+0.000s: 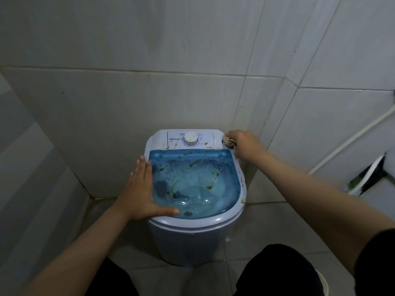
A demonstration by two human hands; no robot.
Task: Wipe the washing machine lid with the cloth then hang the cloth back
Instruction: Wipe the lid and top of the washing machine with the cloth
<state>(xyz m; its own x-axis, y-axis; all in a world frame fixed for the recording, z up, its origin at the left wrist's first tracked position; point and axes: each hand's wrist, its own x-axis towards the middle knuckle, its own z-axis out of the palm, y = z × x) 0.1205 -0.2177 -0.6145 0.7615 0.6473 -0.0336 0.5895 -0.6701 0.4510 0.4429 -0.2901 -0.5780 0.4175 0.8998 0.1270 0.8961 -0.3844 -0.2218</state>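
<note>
A small white washing machine [192, 236] stands against the tiled wall. Its translucent blue lid [205, 180] is shut and carries brown-green smears and water drops. The white control panel [205, 139] behind the lid has a round dial [190, 138] and more brown smears. My left hand [142, 186] lies flat, fingers spread, on the lid's left edge. My right hand [245, 146] is closed around a bunched, pale patterned cloth [228, 141] pressed on the machine's back right corner.
Grey tiled walls close in on the left, back and right. A white pipe [350, 137] runs diagonally along the right wall, above a dark and white object [372, 176]. My dark-clothed legs [277, 272] stand on the tiled floor in front of the machine.
</note>
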